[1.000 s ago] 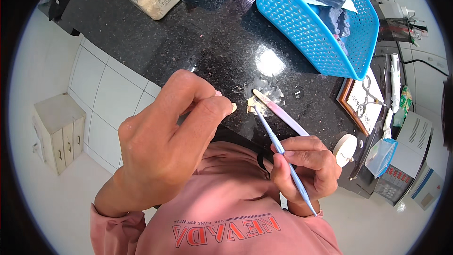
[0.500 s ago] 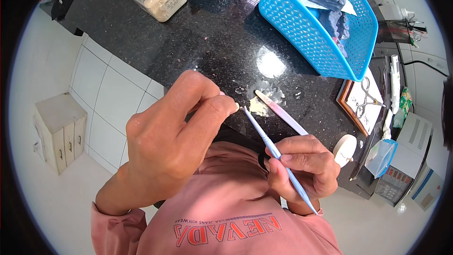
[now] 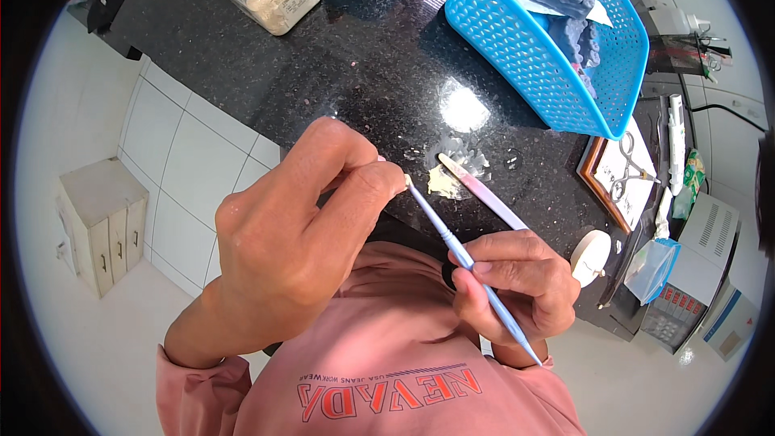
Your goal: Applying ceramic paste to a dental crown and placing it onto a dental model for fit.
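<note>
Above the near edge of the dark speckled worktop (image 3: pixel 347 56), the left hand (image 3: pixel 303 218) holds up a small cream piece (image 3: pixel 406 182), its fingers pinched tightly together so that only the end of the piece peeps out past them. The right hand (image 3: pixel 525 278) has its fingers closed pen-fashion around a slim pale blue tool (image 3: pixel 446 236), whose upper tip meets the piece, or comes so near that contact cannot be told for sure. Just beyond lies a smear of pale yellow paste (image 3: pixel 441 182), with the blade of a pink-and-lilac spatula (image 3: pixel 484 192) resting at its edge. The step in hand looks like dabbing paste onto the piece or shaping its surface; whether the tip carries any paste is too small to tell. The next move seems to call for a steady left pinch and light, short strokes of the tip, perhaps with the piece turned a little to bare what the fingers hide. Should more paste be wanted, the smear is near the tip.
</note>
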`<state>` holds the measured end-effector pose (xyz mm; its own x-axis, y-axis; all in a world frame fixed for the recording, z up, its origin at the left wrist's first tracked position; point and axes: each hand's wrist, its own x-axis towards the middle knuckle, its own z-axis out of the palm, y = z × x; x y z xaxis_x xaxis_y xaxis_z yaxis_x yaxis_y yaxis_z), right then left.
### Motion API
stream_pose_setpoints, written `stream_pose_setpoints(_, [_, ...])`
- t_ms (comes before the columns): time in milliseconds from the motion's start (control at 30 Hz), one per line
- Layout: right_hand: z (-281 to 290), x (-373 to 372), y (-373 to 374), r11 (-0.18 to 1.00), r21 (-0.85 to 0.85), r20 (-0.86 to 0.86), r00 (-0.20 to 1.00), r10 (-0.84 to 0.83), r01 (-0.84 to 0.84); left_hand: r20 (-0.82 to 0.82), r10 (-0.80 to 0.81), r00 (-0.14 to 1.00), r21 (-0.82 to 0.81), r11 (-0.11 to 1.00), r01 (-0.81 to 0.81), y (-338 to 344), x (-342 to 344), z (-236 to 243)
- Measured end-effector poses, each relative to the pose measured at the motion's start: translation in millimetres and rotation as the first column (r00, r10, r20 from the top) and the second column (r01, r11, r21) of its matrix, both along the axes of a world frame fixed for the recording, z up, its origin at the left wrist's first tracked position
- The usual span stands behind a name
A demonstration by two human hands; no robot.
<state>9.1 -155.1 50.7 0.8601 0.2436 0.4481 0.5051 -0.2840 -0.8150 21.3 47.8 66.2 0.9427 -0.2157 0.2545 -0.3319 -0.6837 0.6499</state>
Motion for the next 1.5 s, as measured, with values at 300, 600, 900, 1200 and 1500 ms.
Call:
stream_pose_setpoints(300, [0, -1, -1, 1.0, -0.002, 0.014, 1.0, 0.008, -0.008, 0.001, 0.008, 1.0, -0.014, 1.0, -0.008, 0, 0, -1])
stream_pose_setpoints(600, [-2, -1, -1, 1.0, 0.021, -0.012, 1.0, -0.001, 0.001, -0.015, 0.036, 0.999, -0.058, 0.998, -0.036, 0, -1, -3])
stream_pose_setpoints(900, [-1, 0, 0, 1.0, 0.001, 0.009, 1.0, 0.022, -0.022, 0.006, 0.061, 0.998, -0.069, 0.996, -0.061, -2, -2, -5])
stream_pose_setpoints(1200, [-3, -2, -2, 1.0, 0.0, 0.002, 1.0, 0.0, 0.0, 0.052, 0.052, 0.997, -0.048, 0.998, -0.049, -4, -2, -6])
stream_pose_setpoints(1500, [-2, -8, -15, 0.995, -0.077, -0.043, 0.997, -0.071, 0.067, 0.061, 0.021, 0.998, -0.008, 1.0, -0.021, -2, 1, -2])
